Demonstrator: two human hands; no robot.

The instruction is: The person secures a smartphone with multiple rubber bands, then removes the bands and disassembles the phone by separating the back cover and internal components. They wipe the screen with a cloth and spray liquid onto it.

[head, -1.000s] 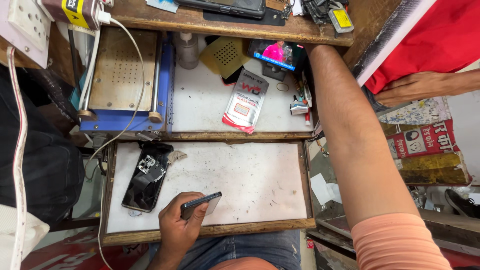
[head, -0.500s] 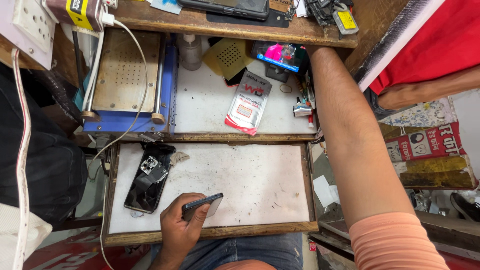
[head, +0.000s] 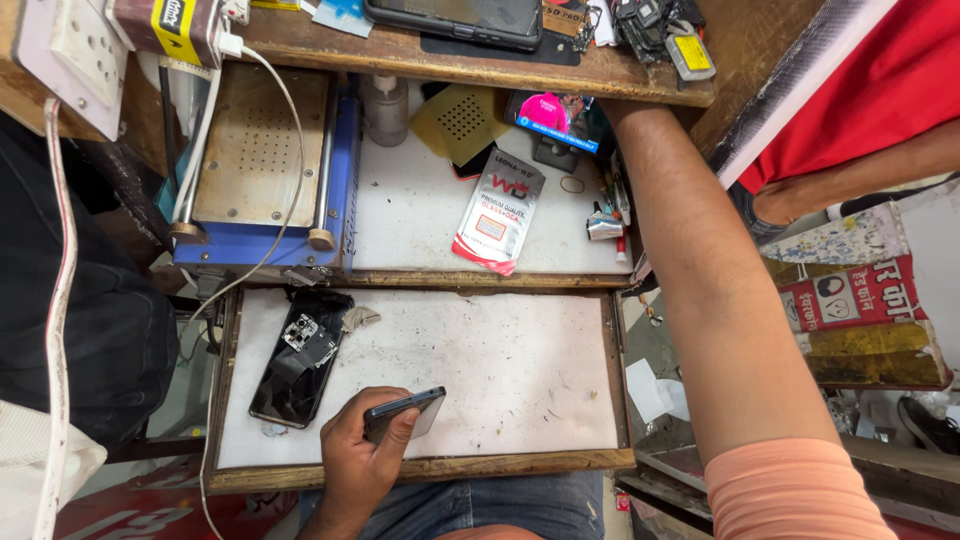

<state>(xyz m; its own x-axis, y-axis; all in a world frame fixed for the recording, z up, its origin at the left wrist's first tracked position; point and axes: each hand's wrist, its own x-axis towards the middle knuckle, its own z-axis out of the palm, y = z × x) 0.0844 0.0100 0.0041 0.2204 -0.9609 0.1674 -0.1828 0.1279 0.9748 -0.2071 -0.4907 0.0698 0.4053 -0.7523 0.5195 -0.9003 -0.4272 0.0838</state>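
Workbench seen from above, with a white pull-out surface [head: 500, 360] framed in wood. A dark phone [head: 405, 412] is held edge-on in the left hand [head: 358, 455], fingers [head: 400, 428] wrapped around it, at the near edge of the surface. An opened phone [head: 300, 358] with exposed parts is laid flat just to its left. The right arm [head: 700, 300] is stretched up under the shelf [head: 480, 55], where the right hand is hidden, so its fingers cannot be judged. A white sachet [head: 497, 212] is seen beyond.
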